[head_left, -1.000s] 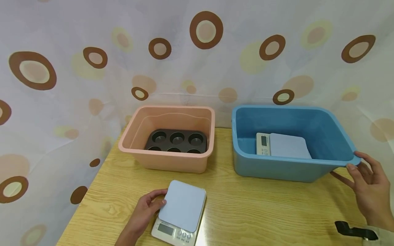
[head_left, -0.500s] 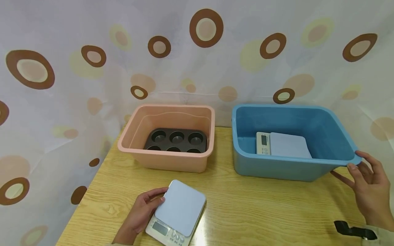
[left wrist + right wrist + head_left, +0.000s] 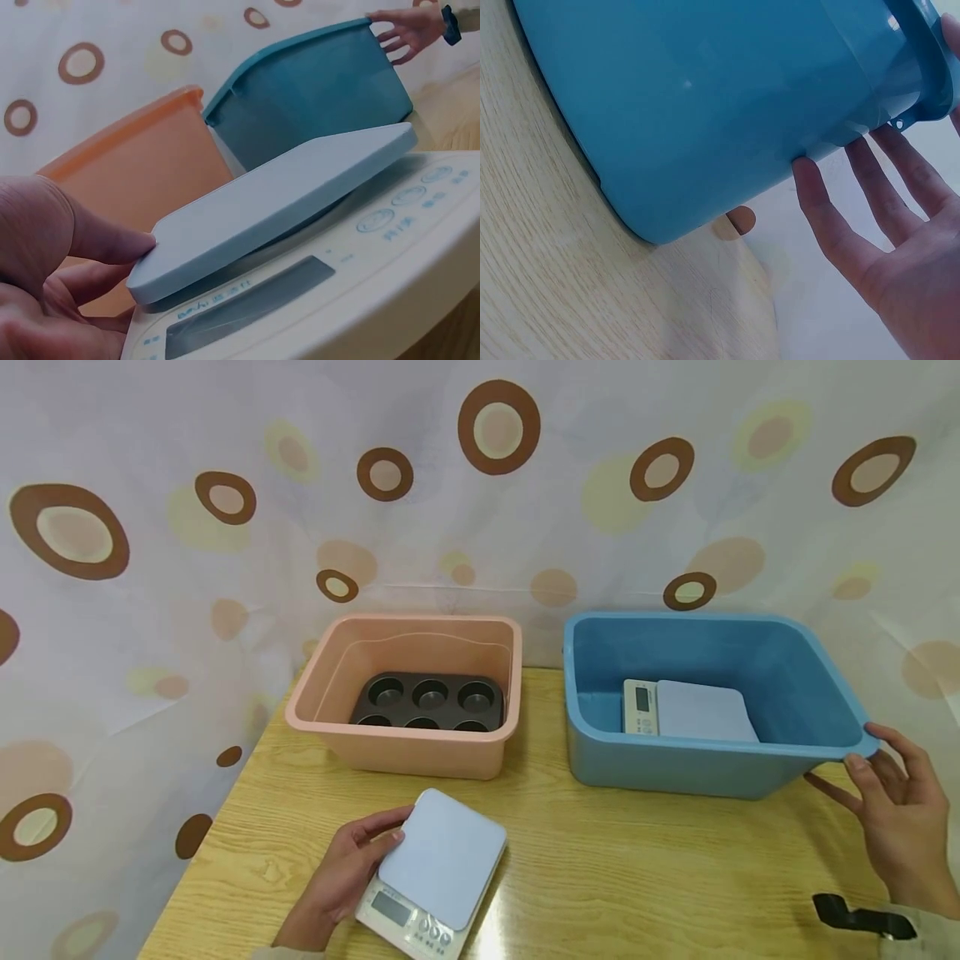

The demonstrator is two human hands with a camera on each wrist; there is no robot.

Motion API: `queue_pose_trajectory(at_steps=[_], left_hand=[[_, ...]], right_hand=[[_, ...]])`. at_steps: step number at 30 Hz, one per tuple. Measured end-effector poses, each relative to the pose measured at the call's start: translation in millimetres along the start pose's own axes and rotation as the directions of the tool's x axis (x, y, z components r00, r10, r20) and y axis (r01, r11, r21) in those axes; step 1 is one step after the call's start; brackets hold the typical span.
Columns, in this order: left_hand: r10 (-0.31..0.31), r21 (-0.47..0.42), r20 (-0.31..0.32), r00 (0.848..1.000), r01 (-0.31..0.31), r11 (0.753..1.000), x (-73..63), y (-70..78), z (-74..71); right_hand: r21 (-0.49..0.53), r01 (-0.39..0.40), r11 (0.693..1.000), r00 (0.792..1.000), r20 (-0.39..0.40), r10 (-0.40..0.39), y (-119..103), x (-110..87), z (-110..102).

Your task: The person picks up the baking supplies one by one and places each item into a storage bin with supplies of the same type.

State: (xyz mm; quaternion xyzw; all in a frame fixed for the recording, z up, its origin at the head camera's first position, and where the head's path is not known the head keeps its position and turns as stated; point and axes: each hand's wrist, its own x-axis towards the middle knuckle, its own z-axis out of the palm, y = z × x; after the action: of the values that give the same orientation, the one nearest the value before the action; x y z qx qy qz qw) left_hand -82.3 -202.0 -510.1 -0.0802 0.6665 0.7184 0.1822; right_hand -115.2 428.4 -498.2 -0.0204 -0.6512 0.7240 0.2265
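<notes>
My left hand [image 3: 341, 872] pinches a white kitchen scale [image 3: 433, 868] by its left edge. In the left wrist view the thumb [image 3: 112, 236] lies against the edge of the scale's pale top plate [image 3: 277, 202], with the other fingers lower down at its side. The scale's display and buttons face the near side. Whether its base touches the table cannot be told. At the right, my right hand [image 3: 903, 818] holds the near right corner of a blue plastic tub [image 3: 675, 768] by the rim, some fingertips against the outer wall. Inside that tub lies another white scale [image 3: 705, 714].
A pink plastic tub [image 3: 420, 752] stands left of the blue one, with a dark muffin tin [image 3: 431, 697] in it. Both tubs stand at the back of the wooden table [image 3: 637, 877], before a patterned cloth [image 3: 450, 485].
The scale in my left hand first shifted slightly left and nearer, then a little forward again. My right hand has stayed on the rim of the blue tub.
</notes>
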Motion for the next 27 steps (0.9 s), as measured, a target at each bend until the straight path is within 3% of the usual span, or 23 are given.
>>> queue_pose_trajectory(at_steps=[7,16,27], left_hand=[[0.02,0.045,0.058,0.998,-0.023,0.999,0.9,18.2,3.5],[0.051,0.032,0.106,0.993,-0.054,0.998,1.3,34.7,14.9],[0.102,0.013,0.219,0.97,-0.107,0.994,8.9,46.4,26.8]], right_hand=[[-0.021,-0.03,0.999,0.999,-0.045,0.029,-1,2.8,0],[-0.016,-0.013,1.0,0.999,-0.038,0.013,-1,2.4,-1],[-0.022,-0.031,0.999,0.999,-0.03,0.031,0,2.2,-1]])
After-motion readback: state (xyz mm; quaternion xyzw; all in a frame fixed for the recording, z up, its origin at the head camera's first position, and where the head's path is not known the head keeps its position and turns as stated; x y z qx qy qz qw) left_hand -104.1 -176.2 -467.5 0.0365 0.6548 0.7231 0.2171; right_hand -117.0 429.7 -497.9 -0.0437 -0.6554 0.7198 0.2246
